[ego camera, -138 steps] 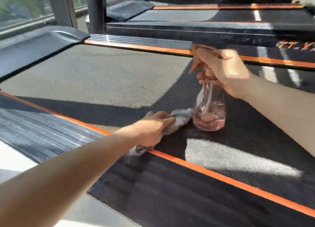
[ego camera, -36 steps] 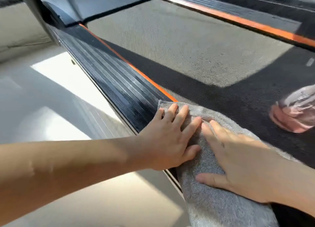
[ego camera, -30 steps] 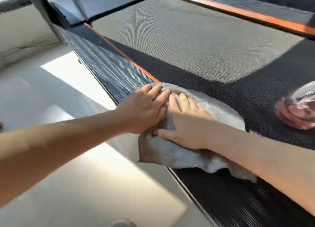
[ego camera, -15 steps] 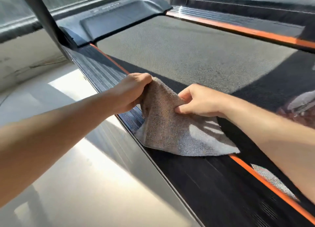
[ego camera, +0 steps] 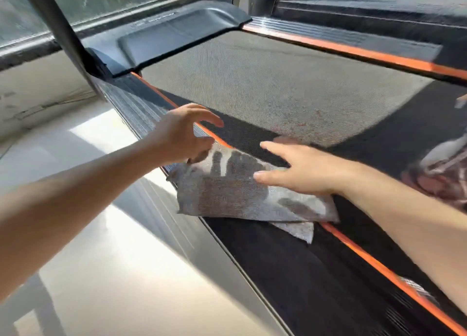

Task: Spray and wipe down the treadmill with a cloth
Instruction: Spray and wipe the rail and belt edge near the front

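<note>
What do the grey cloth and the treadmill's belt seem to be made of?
The cloth looks like terry or microfibre: grey, matte, with a fine nubby pile and soft folds. The belt is probably rubberised woven fabric: dark, matte, with a fine regular dotted texture.

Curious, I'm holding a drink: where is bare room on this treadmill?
Free: sunlit belt between motor cover and far orange strip; side rail nearer us than the cloth. Crowded: left hand, right hand over cloth; spray bottle at right.
</note>
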A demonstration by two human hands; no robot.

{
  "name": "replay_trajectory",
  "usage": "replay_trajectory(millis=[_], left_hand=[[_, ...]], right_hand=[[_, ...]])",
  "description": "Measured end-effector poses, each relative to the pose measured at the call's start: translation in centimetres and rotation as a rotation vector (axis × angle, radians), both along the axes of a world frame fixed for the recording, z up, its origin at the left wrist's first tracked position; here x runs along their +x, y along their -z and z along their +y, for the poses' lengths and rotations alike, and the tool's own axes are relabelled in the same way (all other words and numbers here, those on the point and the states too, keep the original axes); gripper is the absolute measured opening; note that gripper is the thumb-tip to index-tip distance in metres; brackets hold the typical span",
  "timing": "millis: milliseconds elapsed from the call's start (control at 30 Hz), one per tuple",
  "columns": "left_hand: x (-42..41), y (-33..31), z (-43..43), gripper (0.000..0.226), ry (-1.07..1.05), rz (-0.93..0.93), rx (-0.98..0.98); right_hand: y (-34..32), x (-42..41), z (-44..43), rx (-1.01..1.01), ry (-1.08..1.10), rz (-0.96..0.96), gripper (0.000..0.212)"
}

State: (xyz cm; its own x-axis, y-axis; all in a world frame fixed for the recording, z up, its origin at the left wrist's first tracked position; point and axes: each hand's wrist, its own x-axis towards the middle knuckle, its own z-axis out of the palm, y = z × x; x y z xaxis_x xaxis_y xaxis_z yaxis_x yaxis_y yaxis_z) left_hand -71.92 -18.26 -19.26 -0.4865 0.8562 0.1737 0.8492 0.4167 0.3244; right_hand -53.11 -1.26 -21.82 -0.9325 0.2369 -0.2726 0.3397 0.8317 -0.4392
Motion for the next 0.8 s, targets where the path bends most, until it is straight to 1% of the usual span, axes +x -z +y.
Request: replay_trajectory(millis=[33, 67, 100, 133, 167, 267, 333, 367, 400, 467, 500, 533, 633, 667, 733, 767, 800], left_hand=[[1.2, 1.3, 0.3, 0.030, 0.094, 0.044, 0.033], [2.4, 2.7, 0.6, 0.031, 0.166, 0.072, -0.014], [3.5, 4.4, 0.7, 0.039, 0.198, 0.102, -0.126], [4.1, 5.9, 0.8, 0.048, 0.189, 0.159, -0.255], [4.4, 6.9, 0.9, 0.052, 0.164, 0.211, -0.336], [6.4, 7.4, 2.7, 0.058, 0.174, 0.246, -0.380], [9.2, 7.5, 4.5, 0.069, 0.248, 0.246, -0.384], [10.6, 7.6, 5.3, 0.075, 0.299, 0.210, -0.398], [11.9, 7.8, 6.1, 0.078, 0.356, 0.175, -0.424], [12.4, 7.8, 7.3, 0.072, 0.438, 0.157, -0.471], [12.1, 7.7, 8.2, 0.064, 0.458, 0.140, -0.470], [11.6, 7.4, 9.1, 0.059, 0.458, 0.108, -0.458], [10.5, 6.8, 10.5, 0.057, 0.383, -0.005, -0.334], [10.2, 6.7, 10.8, 0.050, 0.372, -0.008, -0.268], [10.1, 6.8, 11.1, 0.030, 0.370, 0.034, -0.207], [10.1, 6.9, 11.2, 0.025, 0.364, 0.044, -0.196], [10.2, 7.1, 11.2, 0.022, 0.351, 0.038, -0.179]], right_hand=[[1.4, 0.0, -1.6, 0.040, -0.050, -0.034, 0.096], [2.7, -0.1, -3.1, 0.092, -0.070, -0.036, 0.100], [3.7, -0.2, -4.2, 0.129, -0.069, -0.013, 0.102], [4.3, -0.3, -4.7, 0.147, -0.062, 0.014, 0.103], [4.4, -0.1, -4.6, 0.150, -0.063, 0.018, 0.103], [3.5, 1.9, -1.6, 0.111, -0.153, -0.040, 0.100], [2.7, 4.2, 0.7, 0.037, -0.174, -0.072, 0.093], [2.2, 5.5, 1.8, -0.015, -0.155, -0.090, 0.091], [1.8, 7.1, 2.9, -0.110, -0.105, -0.097, 0.087], [1.3, 9.4, 4.6, -0.335, 0.007, -0.039, 0.070], [1.1, 10.6, 5.2, -0.377, 0.060, -0.028, 0.064], [0.9, 11.8, 5.7, -0.372, 0.101, -0.038, 0.060], [0.6, 15.0, 6.7, -0.399, 0.161, -0.062, 0.037], [0.3, 16.0, 7.0, -0.404, 0.230, -0.037, 0.044], [-0.2, 18.2, 8.4, -0.389, 0.521, 0.023, 0.068], [-0.2, 19.1, 9.2, -0.336, 0.645, 0.048, 0.076], [-0.1, 19.7, 10.0, -0.239, 0.734, 0.069, 0.080]])
